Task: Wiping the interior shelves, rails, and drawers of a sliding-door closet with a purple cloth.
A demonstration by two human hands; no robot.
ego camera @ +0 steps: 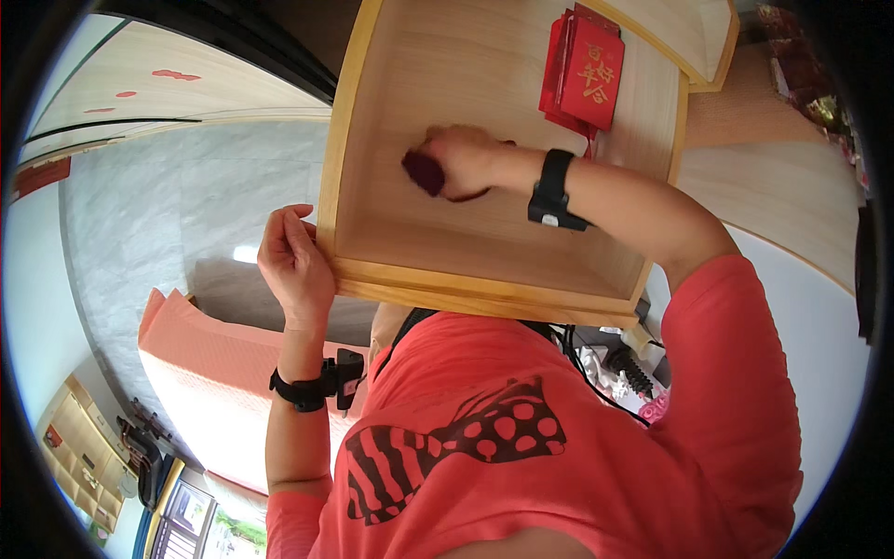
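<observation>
Before me is a pale wooden drawer (pixel 447 279) with a honey-coloured rim. My right hand (pixel 464 161) is inside it, closed around a dark maroon cloth (pixel 424 173). Part of the cloth bulges past the fingers, and a thin edge of it shows below the palm. The hand is slightly blurred and near the drawer floor; contact cannot be made out. Beside the drawer's left front corner, my left hand (pixel 297 262) has curled fingers against the outer wall, some hidden there. Several red envelopes (pixel 590 73) with gold characters lie stacked at the drawer's far right.
Another wooden compartment (pixel 670 31) adjoins the drawer at the upper right. A bed with a pink cover (pixel 216 370) stands to the left on a grey tiled floor (pixel 202 182). Black cables (pixel 583 370) and small items sit low at the right, beside my body.
</observation>
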